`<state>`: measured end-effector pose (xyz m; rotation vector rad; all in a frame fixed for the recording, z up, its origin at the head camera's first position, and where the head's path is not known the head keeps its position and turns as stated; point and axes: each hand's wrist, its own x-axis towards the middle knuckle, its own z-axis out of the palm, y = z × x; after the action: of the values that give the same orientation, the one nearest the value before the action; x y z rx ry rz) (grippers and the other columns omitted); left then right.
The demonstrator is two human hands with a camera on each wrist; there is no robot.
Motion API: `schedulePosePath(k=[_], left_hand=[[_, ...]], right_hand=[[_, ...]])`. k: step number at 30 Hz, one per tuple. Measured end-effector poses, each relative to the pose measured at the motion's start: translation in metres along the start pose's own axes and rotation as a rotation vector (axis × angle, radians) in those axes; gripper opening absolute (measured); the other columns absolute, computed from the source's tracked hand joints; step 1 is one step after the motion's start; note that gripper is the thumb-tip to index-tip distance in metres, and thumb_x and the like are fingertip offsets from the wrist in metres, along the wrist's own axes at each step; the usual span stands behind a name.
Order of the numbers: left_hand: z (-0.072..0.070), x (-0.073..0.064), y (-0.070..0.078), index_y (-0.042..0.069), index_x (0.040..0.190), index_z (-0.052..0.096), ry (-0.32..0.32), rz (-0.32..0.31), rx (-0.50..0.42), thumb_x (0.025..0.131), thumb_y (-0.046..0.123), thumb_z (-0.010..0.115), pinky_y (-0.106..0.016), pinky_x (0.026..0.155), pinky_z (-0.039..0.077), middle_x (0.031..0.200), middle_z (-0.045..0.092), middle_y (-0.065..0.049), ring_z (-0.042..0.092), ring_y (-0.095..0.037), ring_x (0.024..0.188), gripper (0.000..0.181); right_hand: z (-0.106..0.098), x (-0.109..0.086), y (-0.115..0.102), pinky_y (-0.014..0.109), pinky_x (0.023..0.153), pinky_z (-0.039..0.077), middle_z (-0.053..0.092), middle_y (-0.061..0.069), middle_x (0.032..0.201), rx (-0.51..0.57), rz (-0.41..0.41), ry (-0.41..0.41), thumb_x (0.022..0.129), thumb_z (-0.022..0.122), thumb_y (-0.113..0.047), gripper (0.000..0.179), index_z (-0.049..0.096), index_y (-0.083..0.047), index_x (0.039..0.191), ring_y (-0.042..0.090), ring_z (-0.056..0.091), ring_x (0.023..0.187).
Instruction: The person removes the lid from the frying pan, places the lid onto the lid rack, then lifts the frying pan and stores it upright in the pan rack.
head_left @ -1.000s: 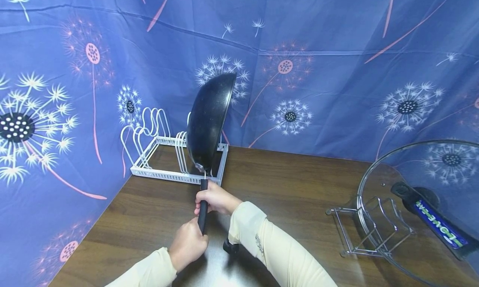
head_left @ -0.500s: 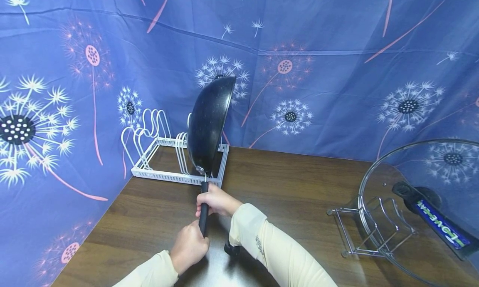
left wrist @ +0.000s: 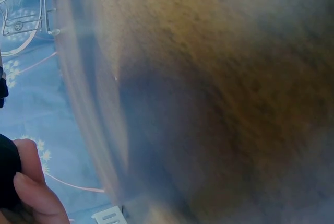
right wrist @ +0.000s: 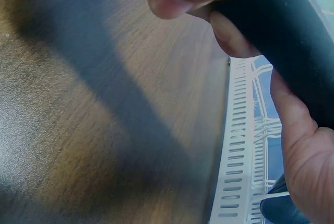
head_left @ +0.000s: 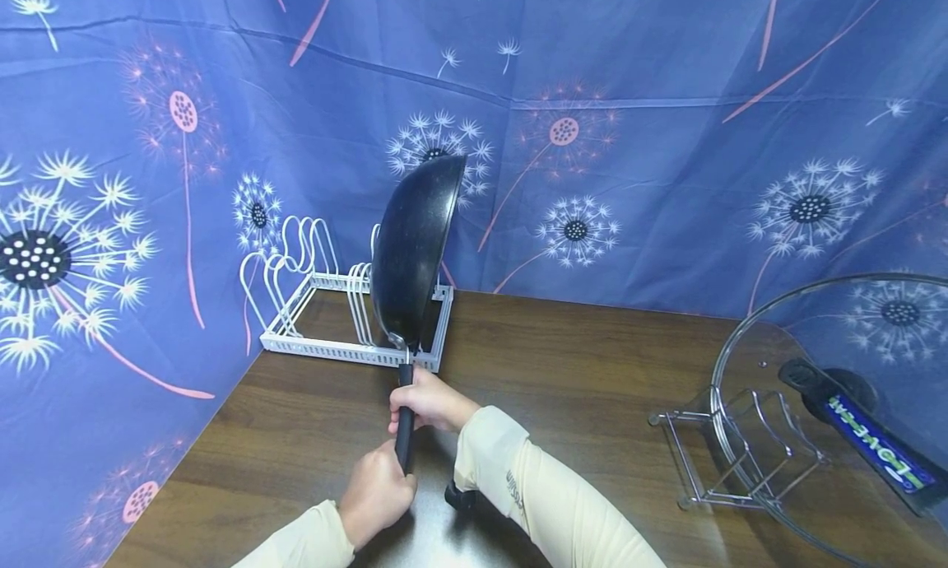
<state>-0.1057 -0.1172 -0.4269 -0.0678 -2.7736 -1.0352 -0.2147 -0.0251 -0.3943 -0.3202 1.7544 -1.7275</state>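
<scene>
A black wok (head_left: 415, 247) stands on edge at the right end of a white pan rack (head_left: 326, 350), its open side to the right. Its long black handle (head_left: 405, 436) points toward me. My left hand (head_left: 378, 494) grips the handle's near end, thumb along it. Farther up, close to the rack's front rail, my right hand (head_left: 429, 399) is curled round the same handle. In the right wrist view the handle (right wrist: 292, 41) lies across fingers and palm, with the slotted rail (right wrist: 235, 172) beyond. The left wrist view catches fingers (left wrist: 39, 192) against black at its left edge.
To the right, a glass lid (head_left: 722, 362) with a steel rim and a black, blue-labelled grip (head_left: 866, 436) leans in a chrome wire rack (head_left: 689, 469). Brown wood tabletop (head_left: 563, 362) runs between the racks. A blue dandelion-print cloth (head_left: 652, 140) hangs behind and at left.
The wok has sunk very slightly in the rack, its top edge a little lower. Both hands keep their grip on the handle and have shifted slightly with it.
</scene>
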Motion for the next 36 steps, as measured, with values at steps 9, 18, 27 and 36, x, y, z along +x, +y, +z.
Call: schedulePosePath(k=[9, 18, 27, 36], left_hand=[[0.0006, -0.001, 0.0012, 0.003, 0.074, 0.054, -0.003, 0.003, -0.004, 0.064, 0.0, 0.062, -0.031, 0.047, 0.037, 0.057, 0.05, 0.0, 0.045, -0.014, 0.052, 0.013], [0.0015, -0.0043, 0.0015, 0.002, 0.075, 0.054, -0.012, -0.009, -0.022, 0.064, 0.0, 0.062, -0.029, 0.047, 0.037, 0.056, 0.048, 0.001, 0.044, -0.014, 0.052, 0.013], [0.003, -0.0073, 0.0011, 0.002, 0.073, 0.054, -0.005, -0.009, -0.034, 0.063, 0.002, 0.063, -0.03, 0.047, 0.036, 0.057, 0.048, 0.001, 0.044, -0.014, 0.053, 0.014], [0.0038, -0.0078, 0.0015, 0.003, 0.072, 0.053, -0.008, -0.017, -0.056, 0.063, 0.001, 0.062, -0.028, 0.045, 0.034, 0.056, 0.046, 0.002, 0.042, -0.013, 0.051, 0.013]], right_hand=[[0.0013, -0.0018, 0.0011, 0.03, 0.056, 0.056, 0.051, 0.008, 0.061, 0.012, -0.002, 0.007, 0.075, 0.047, 0.005, 0.021, 0.038, -0.005, 0.09, 0.012, 0.058, 0.049], [0.0007, -0.0016, 0.0037, 0.031, 0.056, 0.056, 0.051, 0.008, 0.062, 0.006, 0.008, 0.006, 0.075, 0.048, 0.005, 0.022, 0.038, -0.006, 0.092, 0.012, 0.058, 0.049], [0.0026, -0.0028, 0.007, 0.026, 0.05, 0.053, 0.051, 0.008, 0.061, 0.006, 0.027, 0.017, 0.074, 0.047, 0.006, 0.024, 0.038, -0.005, 0.094, 0.012, 0.057, 0.048], [0.0038, -0.0037, 0.0063, 0.025, 0.048, 0.051, 0.05, 0.007, 0.061, 0.0, 0.02, 0.033, 0.073, 0.047, 0.005, 0.027, 0.037, -0.004, 0.096, 0.012, 0.057, 0.048]])
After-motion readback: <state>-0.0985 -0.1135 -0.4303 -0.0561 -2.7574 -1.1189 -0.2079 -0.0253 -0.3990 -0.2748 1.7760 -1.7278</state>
